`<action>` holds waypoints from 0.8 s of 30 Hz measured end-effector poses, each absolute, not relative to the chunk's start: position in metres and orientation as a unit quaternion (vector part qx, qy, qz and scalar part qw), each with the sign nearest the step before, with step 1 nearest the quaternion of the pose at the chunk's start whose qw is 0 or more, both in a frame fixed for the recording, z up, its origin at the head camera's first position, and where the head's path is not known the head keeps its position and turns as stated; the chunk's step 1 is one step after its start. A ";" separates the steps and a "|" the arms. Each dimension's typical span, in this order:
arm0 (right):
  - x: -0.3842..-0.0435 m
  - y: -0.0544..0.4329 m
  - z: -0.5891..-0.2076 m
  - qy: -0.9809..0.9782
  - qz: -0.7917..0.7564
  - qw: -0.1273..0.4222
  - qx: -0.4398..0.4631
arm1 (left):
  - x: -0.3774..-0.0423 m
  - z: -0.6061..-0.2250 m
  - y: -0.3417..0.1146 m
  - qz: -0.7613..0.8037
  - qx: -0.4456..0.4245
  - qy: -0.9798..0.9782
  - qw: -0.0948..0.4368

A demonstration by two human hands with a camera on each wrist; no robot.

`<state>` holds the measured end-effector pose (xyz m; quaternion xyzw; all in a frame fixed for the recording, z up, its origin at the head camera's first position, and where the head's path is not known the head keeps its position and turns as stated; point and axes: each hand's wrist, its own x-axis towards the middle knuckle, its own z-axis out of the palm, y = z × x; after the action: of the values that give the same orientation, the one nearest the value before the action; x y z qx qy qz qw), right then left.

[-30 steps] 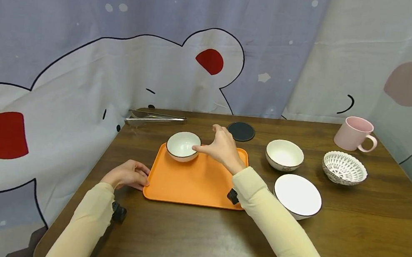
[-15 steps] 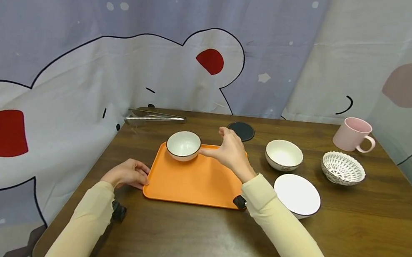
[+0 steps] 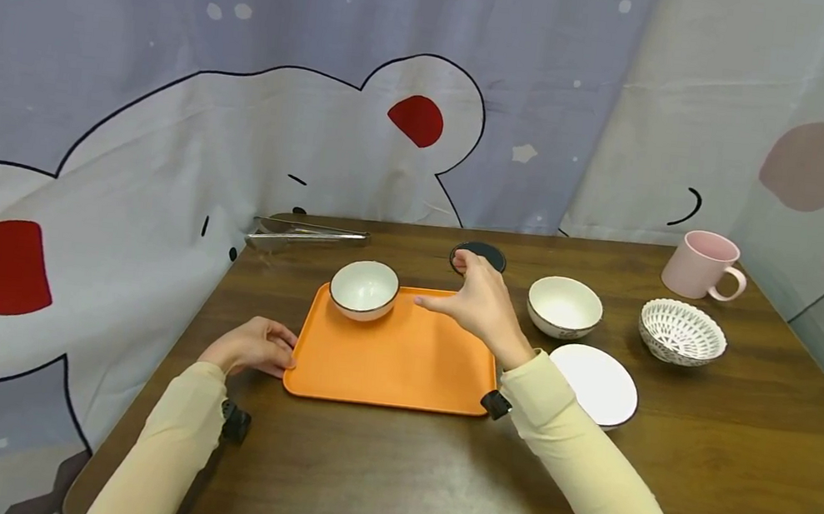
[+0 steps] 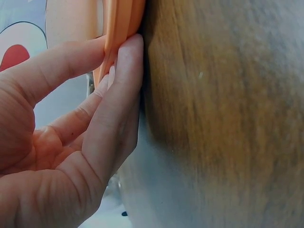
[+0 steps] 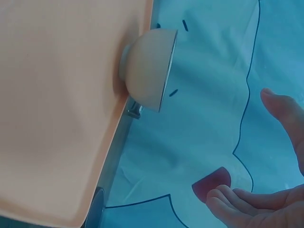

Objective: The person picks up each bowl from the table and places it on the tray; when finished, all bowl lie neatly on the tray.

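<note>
An orange tray [image 3: 401,365] lies on the table, with a small white dark-rimmed bowl [image 3: 364,292] upright in its far left corner. At the tray's left side, my left hand [image 3: 252,347] pinches the rim; the left wrist view has the thumb [image 4: 61,66] on one side of the edge and a finger [image 4: 126,71] on the other. My right hand [image 3: 483,302] hovers over the tray's far right part, thumb and fingers spread apart and holding nothing. In the right wrist view the bowl [image 5: 149,69] stands clear of that hand [image 5: 266,204].
Right of the tray stand a white bowl [image 3: 564,307], a white dish [image 3: 598,384] partly behind my right sleeve, a lattice-sided white bowl [image 3: 681,332] and a pink mug [image 3: 701,266]. Behind it lie metal tongs [image 3: 309,234] and a dark round coaster [image 3: 483,254].
My right hand has drawn away from the small bowl, moving right above the tray. The bowl stays in the far left corner, and my left hand keeps its place at the tray's edge.
</note>
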<state>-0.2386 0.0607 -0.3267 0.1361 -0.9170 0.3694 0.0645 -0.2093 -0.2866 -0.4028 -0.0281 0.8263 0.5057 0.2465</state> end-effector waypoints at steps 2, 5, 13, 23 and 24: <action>-0.238 0.064 -0.326 -0.919 0.367 0.064 0.131 | -0.209 -0.403 -0.287 0.505 -0.029 0.826 0.247; -0.237 0.068 -0.326 -0.920 0.364 0.064 0.126 | -0.209 -0.402 -0.287 0.505 -0.028 0.826 0.248; -0.236 0.084 -0.330 -0.924 0.361 0.054 0.114 | -0.210 -0.401 -0.285 0.501 -0.031 0.829 0.248; -0.236 0.108 -0.328 -0.922 0.372 0.053 0.093 | -0.211 -0.401 -0.287 0.504 -0.026 0.826 0.252; -0.236 0.110 -0.328 -0.921 0.375 0.051 0.091 | -0.211 -0.401 -0.287 0.503 -0.026 0.826 0.252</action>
<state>-0.2361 0.1100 -0.3277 0.0911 -0.9212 0.3747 0.0513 -0.2106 -0.2870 -0.4014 -0.0258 0.8262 0.5030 0.2525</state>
